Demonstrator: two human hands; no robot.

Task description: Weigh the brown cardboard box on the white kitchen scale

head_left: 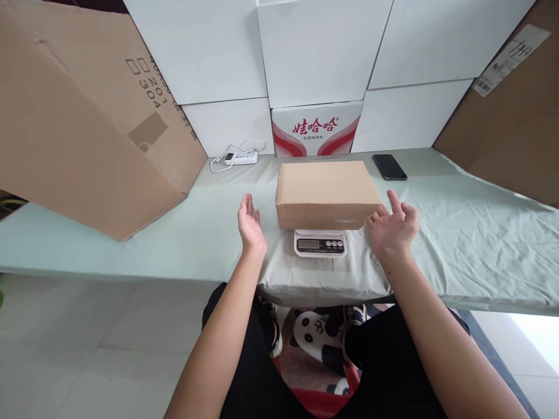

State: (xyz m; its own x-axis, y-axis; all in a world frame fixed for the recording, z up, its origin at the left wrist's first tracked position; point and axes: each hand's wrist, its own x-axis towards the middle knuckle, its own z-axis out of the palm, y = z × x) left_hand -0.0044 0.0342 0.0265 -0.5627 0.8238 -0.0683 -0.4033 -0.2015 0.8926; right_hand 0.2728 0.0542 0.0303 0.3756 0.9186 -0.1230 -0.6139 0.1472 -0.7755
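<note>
Both forearms reach forward over the cloth-covered table (471, 250), one on each side of a closed cardboard box (325, 185). The left hand (252, 227) is open and stands on edge, its palm turned inward and its fingers together, pointing away from the person; it is clear of the box's left side. The right hand (393, 227) is likewise open, palm turned up, fingers spread and loosely bent near the box's right front corner; whether a fingertip touches there cannot be told. The box rests flat on a white kitchen scale (320, 244), overhanging it, with its long axis running left to right and one long side facing the person. The scale's panel lettering is too small to read. Behind, a white carton (317, 129) bears the red brand name 娃哈哈 with ®, above smaller characters 饮用纯净水. The large brown carton (109, 128) at left shows tilted print, "201" and "304", beside outlined squares; the right-hand brown carton (506, 116) carries a label (510, 60) with a barcode and illegible dark marks.
</note>
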